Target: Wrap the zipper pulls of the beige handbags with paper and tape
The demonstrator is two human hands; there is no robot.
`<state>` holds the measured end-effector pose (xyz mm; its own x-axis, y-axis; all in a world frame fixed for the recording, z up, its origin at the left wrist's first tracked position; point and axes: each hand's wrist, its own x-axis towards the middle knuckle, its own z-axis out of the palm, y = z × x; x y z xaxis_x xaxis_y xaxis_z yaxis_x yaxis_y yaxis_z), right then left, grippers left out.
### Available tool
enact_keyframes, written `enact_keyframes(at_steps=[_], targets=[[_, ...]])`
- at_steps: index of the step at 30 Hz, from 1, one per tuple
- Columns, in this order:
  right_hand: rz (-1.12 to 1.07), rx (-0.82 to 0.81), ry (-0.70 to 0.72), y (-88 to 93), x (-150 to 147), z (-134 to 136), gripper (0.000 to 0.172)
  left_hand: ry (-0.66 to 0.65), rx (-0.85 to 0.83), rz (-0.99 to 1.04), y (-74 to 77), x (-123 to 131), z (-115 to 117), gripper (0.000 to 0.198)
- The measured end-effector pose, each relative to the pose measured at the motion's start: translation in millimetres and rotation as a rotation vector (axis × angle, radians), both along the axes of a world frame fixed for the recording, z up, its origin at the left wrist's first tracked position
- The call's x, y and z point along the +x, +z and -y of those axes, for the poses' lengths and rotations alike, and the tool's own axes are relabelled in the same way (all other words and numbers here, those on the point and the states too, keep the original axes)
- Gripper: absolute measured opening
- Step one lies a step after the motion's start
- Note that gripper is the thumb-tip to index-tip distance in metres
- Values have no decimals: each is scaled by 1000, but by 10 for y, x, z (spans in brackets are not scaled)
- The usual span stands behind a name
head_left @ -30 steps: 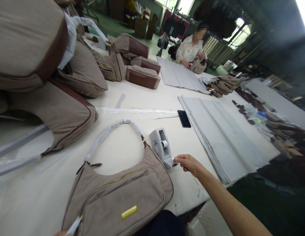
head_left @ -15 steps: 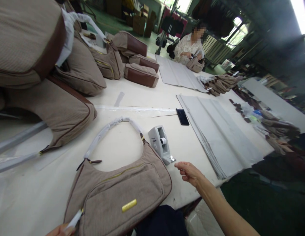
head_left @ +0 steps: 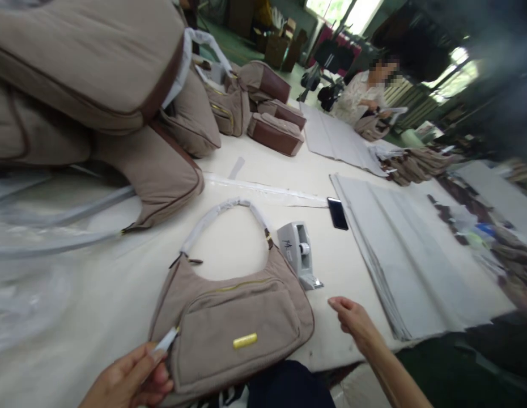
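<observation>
Taupe bag (head_left: 240, 314) is lying partly covered on the counter (head_left: 229, 252)

The bag is lying flat in front of the person, its handle (head_left: 216, 213) arching away from the body. The left hand (head_left: 134, 377) is pinching a white strip (head_left: 166, 339) at the bag's left end, thumb and fingers clamping it beside the front pocket. The right hand (head_left: 352, 320) is hovering past the bag's right end, near the tape dispenser (head_left: 294, 255), with thumb and forefinger pressing together; whether a scrap of clear tape is sitting between them, I cannot tell. The dispenser is standing just beside the bag.

As far as shows, much of the covering seems done: pale wrapping is running along the handle, and a yellow piece (head_left: 245, 340) is sitting on the pocket front. The white strip is looking like the unfinished part, since the left hand is holding it and no fastening is showing there.

Farther off, a phone (head_left: 338, 213) is lying against grey sheets (head_left: 386, 249), other bags (head_left: 85, 56) are piling up at the left, and another person (head_left: 357, 102) is handling a similar bag.
</observation>
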<state>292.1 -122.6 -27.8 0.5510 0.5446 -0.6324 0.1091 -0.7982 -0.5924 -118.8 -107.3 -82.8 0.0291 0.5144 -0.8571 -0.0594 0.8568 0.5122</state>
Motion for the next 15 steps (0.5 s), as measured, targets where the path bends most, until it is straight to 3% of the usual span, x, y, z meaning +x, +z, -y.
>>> enact_keyframes(at_steps=[3, 7, 11, 15], targets=[[-203, 79, 149, 316, -358, -210, 31, 0, 140, 109, 165, 59, -25, 37], [-494, -73, 416, 539, -1338, -569, 32, -4, 195, 135, 188, 43, -11, 32], [-504, -202, 696, 460, -2268, -761, 21, -4, 250, 132, 162, 29, 50, 29], [-371, -265, 857, 290, -2677, -853, 8, -9, 286, 134, 144, 32, 64, 29]])
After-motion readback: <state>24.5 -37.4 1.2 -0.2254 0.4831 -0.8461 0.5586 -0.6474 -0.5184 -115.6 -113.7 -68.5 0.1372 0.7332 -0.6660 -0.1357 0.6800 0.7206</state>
